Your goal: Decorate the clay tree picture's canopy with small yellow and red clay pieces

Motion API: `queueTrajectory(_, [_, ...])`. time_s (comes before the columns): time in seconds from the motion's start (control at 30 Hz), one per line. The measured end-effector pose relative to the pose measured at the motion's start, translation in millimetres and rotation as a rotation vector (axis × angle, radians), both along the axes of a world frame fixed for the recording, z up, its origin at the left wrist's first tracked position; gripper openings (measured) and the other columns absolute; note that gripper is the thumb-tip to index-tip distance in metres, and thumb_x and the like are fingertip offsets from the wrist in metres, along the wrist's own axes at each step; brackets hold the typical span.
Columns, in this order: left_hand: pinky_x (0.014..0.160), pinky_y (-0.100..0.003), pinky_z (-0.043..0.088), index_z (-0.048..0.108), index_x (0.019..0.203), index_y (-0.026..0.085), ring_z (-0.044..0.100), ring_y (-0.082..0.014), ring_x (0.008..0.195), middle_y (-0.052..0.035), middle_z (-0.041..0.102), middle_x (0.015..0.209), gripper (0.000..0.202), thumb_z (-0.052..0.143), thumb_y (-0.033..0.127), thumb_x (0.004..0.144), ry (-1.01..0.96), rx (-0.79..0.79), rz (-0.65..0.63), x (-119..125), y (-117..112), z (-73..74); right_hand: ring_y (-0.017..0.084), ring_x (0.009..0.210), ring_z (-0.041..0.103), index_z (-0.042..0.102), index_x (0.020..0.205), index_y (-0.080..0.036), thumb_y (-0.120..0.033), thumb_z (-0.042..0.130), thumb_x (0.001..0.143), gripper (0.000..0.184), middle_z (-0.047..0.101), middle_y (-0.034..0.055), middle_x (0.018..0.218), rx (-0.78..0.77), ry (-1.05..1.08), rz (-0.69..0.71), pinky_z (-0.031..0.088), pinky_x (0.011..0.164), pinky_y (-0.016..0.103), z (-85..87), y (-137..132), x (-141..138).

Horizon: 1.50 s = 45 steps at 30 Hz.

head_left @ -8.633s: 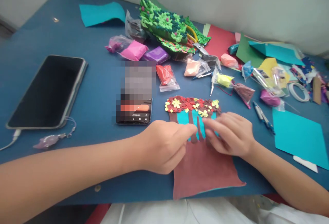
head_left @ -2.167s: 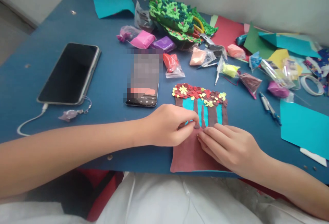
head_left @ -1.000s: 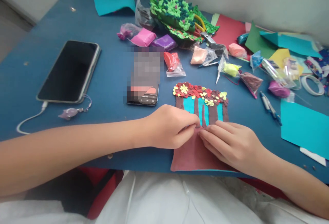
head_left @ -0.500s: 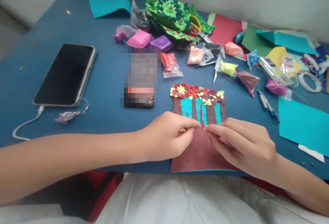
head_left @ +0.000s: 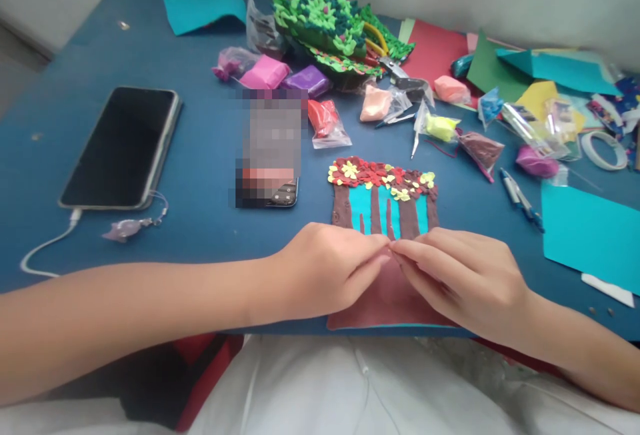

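Observation:
A clay picture [head_left: 383, 205] lies at the table's near edge: brown trunks on teal card, red and yellow blossoms along its top, a flat brown ground below. My left hand [head_left: 327, 268] and my right hand [head_left: 463, 278] hover over the brown ground. Their fingertips meet in a pinch just below the trunks. What the fingers pinch is too small to make out.
Two phones lie to the left, a dark one [head_left: 123, 148] on a cable and a smaller one [head_left: 270, 158]. Bags of coloured clay [head_left: 323, 122], a green clay model [head_left: 325, 32], coloured paper sheets [head_left: 587, 232], a pen [head_left: 520, 198] and tape [head_left: 603, 148] crowd the back and right.
Both hands lifted slightly off the brown ground and their fingertips came together in a pinch. The view shifted a little.

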State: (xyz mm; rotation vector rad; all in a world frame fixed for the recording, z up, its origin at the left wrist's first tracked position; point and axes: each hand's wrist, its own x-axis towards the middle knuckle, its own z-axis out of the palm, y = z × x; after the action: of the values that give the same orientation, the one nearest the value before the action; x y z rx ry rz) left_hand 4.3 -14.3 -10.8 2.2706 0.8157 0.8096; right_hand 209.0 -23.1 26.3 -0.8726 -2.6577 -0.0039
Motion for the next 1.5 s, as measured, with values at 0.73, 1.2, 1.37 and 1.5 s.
queueTrajectory(0.73, [0.047, -0.016, 0.038, 0.069, 0.067, 0.014, 0.045, -0.0087, 0.054, 0.0038, 0.052, 0.054, 0.030, 0.048, 0.018, 0.088, -0.092, -0.652, 0.044, 2, 8, 16.2, 0.013, 0.061, 0.059, 0.059, 0.097, -0.013, -0.009, 0.061, 0.080, 0.018, 0.067, 0.0051, 0.072, 0.062, 0.040, 0.037, 0.049, 0.055, 0.026, -2.0, -2, 0])
queueTrajectory(1.2, [0.045, -0.017, 0.036, 0.068, 0.097, 0.016, 0.038, -0.0073, 0.046, 0.0059, 0.047, 0.052, 0.032, 0.041, 0.006, 0.084, -0.126, -0.332, -0.078, -2, 1, 6.6, 0.008, 0.056, 0.058, 0.061, 0.089, -0.021, -0.010, 0.058, 0.084, 0.012, 0.065, -0.0014, 0.068, -0.158, 0.256, -0.203, 0.047, 0.051, 0.019, -2.6, -4, -9])
queueTrajectory(1.37, [0.048, -0.024, 0.042, 0.065, 0.089, 0.009, 0.056, -0.0135, 0.052, -0.0027, 0.063, 0.061, 0.028, 0.037, 0.008, 0.085, -0.043, 0.045, -0.070, -2, 0, 0.0, 0.005, 0.048, 0.049, 0.059, 0.086, -0.019, -0.013, 0.057, 0.085, 0.007, 0.055, -0.0054, 0.056, -0.192, 0.254, -0.205, 0.042, 0.047, 0.016, -2.8, -5, -9])
queueTrajectory(1.5, [0.049, -0.024, 0.045, 0.064, 0.092, 0.008, 0.062, -0.0150, 0.055, -0.0041, 0.067, 0.064, 0.027, 0.037, 0.008, 0.085, -0.017, 0.158, -0.049, -2, 4, -0.8, 0.004, 0.045, 0.046, 0.058, 0.087, -0.019, -0.013, 0.056, 0.086, 0.007, 0.053, -0.0071, 0.053, -0.218, 0.231, -0.115, 0.042, 0.047, 0.015, -0.8, 4, -3])
